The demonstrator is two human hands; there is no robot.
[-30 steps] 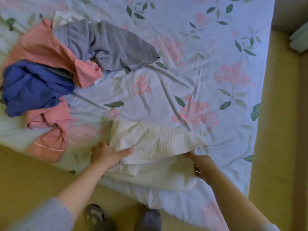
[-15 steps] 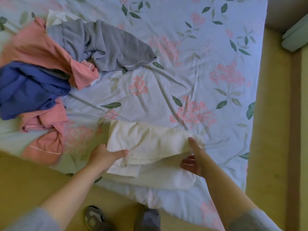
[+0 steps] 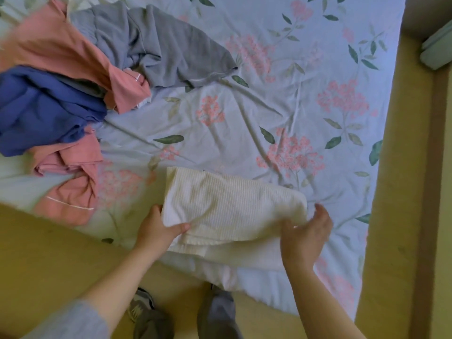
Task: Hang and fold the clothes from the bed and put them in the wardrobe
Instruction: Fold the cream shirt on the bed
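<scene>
The left hand (image 3: 156,228) pinches the cream garment (image 3: 227,204) — right hand (image 3: 305,237) loosely spread, touching its folded end

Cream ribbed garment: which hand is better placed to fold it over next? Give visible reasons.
Probably left. The left hand pinches the cream ribbed garment at its left edge, thumb on top; the right hand is open at the right edge, gripping nothing.

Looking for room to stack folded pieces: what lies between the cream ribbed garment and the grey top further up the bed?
In the head view, only wrinkled flowered sheet, no clothes, lies between the cream garment and the grey top.
</scene>
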